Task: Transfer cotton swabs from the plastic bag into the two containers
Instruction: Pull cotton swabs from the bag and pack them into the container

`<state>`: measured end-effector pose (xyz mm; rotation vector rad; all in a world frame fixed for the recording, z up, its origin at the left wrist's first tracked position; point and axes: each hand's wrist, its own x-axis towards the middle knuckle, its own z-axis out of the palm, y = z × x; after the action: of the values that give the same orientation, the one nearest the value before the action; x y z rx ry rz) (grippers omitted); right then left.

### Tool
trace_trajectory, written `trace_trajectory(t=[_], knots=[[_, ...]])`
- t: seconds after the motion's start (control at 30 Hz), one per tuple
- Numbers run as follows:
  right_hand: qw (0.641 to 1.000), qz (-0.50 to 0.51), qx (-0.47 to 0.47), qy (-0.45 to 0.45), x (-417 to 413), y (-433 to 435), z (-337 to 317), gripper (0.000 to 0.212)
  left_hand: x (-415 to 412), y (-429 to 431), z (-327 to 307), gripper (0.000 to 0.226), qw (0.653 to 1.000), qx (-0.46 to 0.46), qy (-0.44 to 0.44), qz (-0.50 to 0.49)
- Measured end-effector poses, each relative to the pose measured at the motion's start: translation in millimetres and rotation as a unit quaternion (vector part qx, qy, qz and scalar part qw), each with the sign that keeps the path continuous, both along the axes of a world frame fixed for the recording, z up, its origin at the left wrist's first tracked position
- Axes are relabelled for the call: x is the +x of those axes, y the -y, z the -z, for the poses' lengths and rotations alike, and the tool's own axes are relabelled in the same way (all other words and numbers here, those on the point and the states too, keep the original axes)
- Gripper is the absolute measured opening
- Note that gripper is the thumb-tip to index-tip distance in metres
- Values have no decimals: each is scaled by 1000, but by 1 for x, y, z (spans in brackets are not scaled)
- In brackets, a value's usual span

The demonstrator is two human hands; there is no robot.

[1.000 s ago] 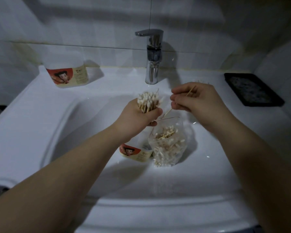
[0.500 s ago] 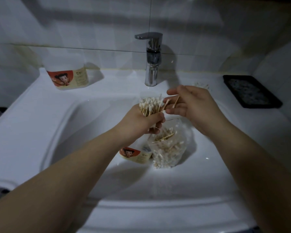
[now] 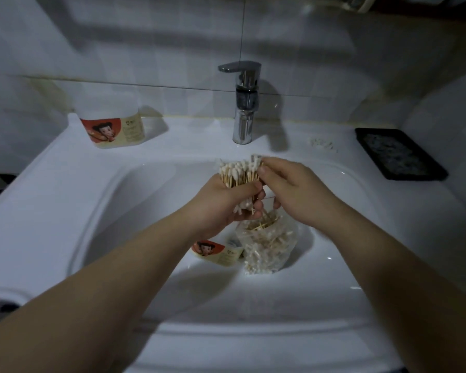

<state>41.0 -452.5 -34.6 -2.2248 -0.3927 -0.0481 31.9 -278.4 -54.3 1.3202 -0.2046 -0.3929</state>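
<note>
Left hand (image 3: 225,203) clenched, right hand (image 3: 291,191) pinching alongside.

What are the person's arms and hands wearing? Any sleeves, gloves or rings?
Nothing that shows. The left arm and right arm are bare up to the picture's edge, no sleeves in view. The left hand and right hand have no gloves, and no watch, bracelet or ring is visible.

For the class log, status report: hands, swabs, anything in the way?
Left hand grips swab bundle; right hand pinches its edge. Bag part full in basin, container beside it, half hidden by left wrist.
</note>
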Motion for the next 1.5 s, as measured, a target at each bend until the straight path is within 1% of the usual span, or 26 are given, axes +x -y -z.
trace_trajectory(t=[0.03,0.1,0.2,0.27,0.3,0.33,0.37,0.43,0.47,0.5,0.53,0.6,0.63,0.7,0.8,0.9,1.0,1.13,1.2,1.23,1.27,1.3,1.33,1.4,1.43,1.5], knots=[[1000,6,9,14,-1,0,0,27,0,0,0,10,1000,2,1,0],[999,14,38,36,-4,-1,-2,43,0,-1,0,13,1000,6,7,2],[997,11,58,40,-6,-2,-3,38,0,-2,0,20,1000,3,8,9],[999,-6,42,17,-8,-3,-6,37,0,-3,-1,14,1000,-1,7,12],[999,-23,29,5,-8,-2,-8,41,-1,-3,-1,11,1000,-3,5,14],[999,-48,15,-1,-9,1,-8,47,-1,-3,-1,10,1000,-5,0,14],[997,-78,-1,-4,-8,3,-8,59,-1,-3,-2,9,1000,-10,-8,11],[990,-125,-62,2,-8,5,-6,91,-1,-3,-4,12,999,-35,-33,9],[986,-132,-96,15,-8,4,-5,104,-2,-3,-5,12,998,-53,-44,9],[984,-129,-121,34,-8,2,-4,111,-2,-3,-7,11,996,-67,-52,10],[981,-120,-138,61,-7,-1,-4,111,-2,-3,-7,11,995,-75,-59,10],[976,-95,-162,113,-6,-4,-5,100,-2,-3,-7,11,994,-83,-73,14],[974,-84,-171,123,-6,-4,-7,95,-1,-4,-6,11,993,-87,-79,17],[976,-75,-171,113,-8,-2,-9,93,-1,-5,-6,14,992,-91,-86,26],[979,-96,-156,92,-10,0,-9,104,-2,-4,-7,14,992,-85,-86,27],[980,-94,-156,82,-9,1,-9,105,-3,-4,-8,17,994,-73,-75,26],[985,-113,-122,45,-10,0,-9,113,-4,-4,-8,14,995,-70,-72,24],[985,-87,-122,82,-9,-1,-8,94,-3,-4,-8,12,994,-61,-91,22],[989,-90,-102,64,-9,-2,-8,95,-2,-4,-8,10,994,-57,-95,18],[990,-92,-92,46,-9,-1,-9,96,-1,-4,-8,6,994,-49,-97,5],[992,-88,-88,31,-9,1,-10,93,0,-3,-8,4,994,-40,-97,-18],[992,-80,-94,24,-8,4,-11,82,1,-3,-8,7,994,-32,-97,-43],[991,-71,-110,26,-9,6,-13,64,3,-3,-7,9,993,-31,-96,-68],[979,-60,-190,30,-6,12,-14,29,7,-5,-6,11,989,-38,-96,-107],[970,-64,-235,12,-6,13,-13,22,8,-6,-5,11,987,-39,-96,-119],[947,-87,-305,-45,-7,12,-8,31,10,-9,-4,11,987,-33,-95,-128]])
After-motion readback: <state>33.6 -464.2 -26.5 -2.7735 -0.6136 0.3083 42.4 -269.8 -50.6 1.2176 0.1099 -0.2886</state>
